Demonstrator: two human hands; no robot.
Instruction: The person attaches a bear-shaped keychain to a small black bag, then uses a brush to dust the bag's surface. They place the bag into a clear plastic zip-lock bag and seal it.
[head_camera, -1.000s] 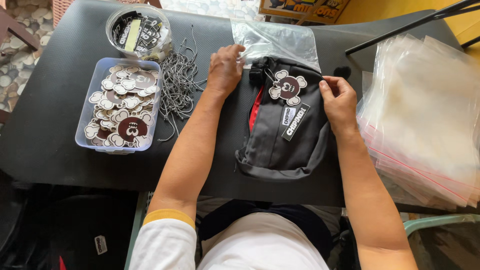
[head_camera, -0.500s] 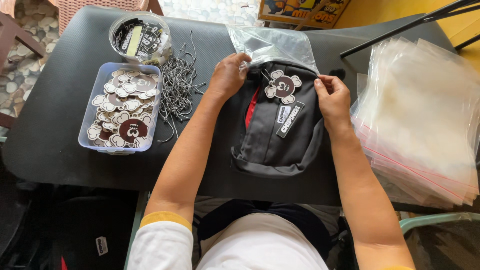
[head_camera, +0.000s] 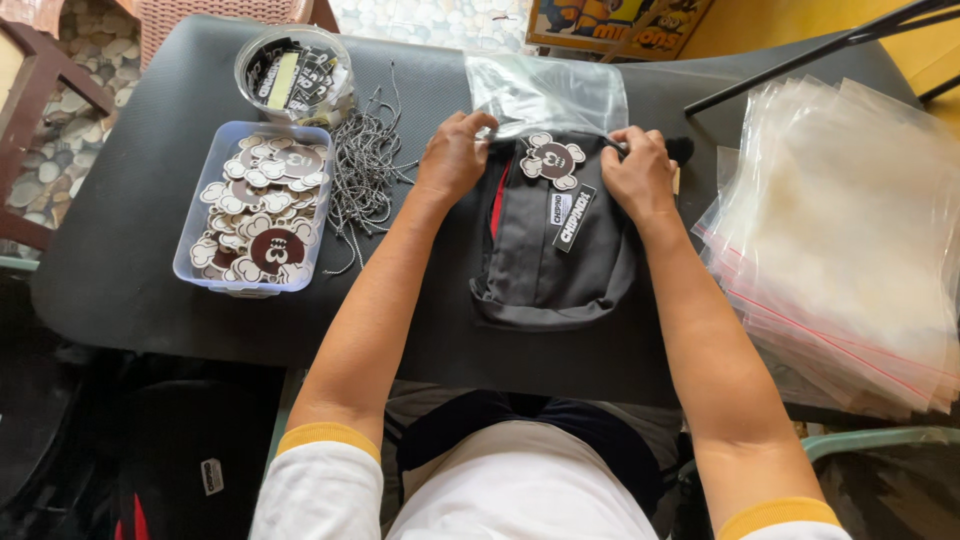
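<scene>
Fingers of L hand (head_camera: 455, 155) & R hand (head_camera: 637, 172) are gripping grey bag's (head_camera: 555, 250) top at table centre, under clear zip bag (head_camera: 545, 95); at 9 o'clock, plastic tub (head_camera: 190, 255) holding tags, round tub (head_camera: 293, 70) w/ labels at 10.

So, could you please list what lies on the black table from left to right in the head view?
Clear rectangular plastic tub of flower-shaped tags → tangle of thin grey strings → left hand → grey fabric pouch bag → right hand → stack of clear zip-seal plastic bags.
</scene>
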